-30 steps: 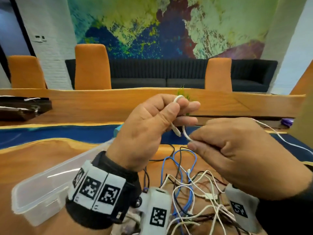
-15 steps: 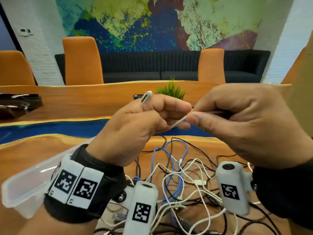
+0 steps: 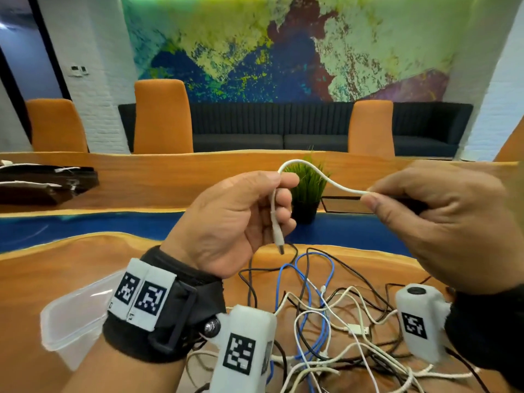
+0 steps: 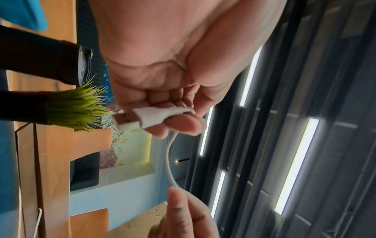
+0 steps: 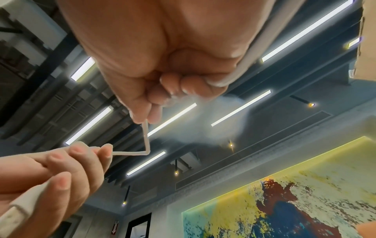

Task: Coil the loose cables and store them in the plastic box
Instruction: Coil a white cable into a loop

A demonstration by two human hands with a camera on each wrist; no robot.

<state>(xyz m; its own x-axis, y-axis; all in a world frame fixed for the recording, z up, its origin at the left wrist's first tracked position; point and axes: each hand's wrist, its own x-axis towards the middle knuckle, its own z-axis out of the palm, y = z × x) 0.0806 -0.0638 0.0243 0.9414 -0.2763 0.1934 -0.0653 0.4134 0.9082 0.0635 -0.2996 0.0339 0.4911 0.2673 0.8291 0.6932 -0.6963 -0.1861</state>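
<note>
The task looks to be at an early stage. The left hand (image 3: 232,222) holds the plug end of a white cable (image 3: 317,177) up over the table (image 3: 56,279), fingers curled round it so the USB plug (image 3: 279,239) hangs down past the palm; the left wrist view shows the plug lying across the fingertips. The right hand (image 3: 442,222) pinches the same cable a little further along between thumb and forefinger, and the short stretch between the two hands arches up in a single bend, with no finished loop visible. From the right hand the cable runs on past the palm, and its far end cannot be followed. Below the hands, near the person, a tangle of loose cables (image 3: 326,321), white, blue and dark, lies spread on the wood, uncoiled. The plastic box (image 3: 71,321) sits to the near left, partly hidden behind the left wrist; the part that shows holds nothing. So, judging from this, the first cable is only being started, and coiling and storing all the rest is still to do.
</note>
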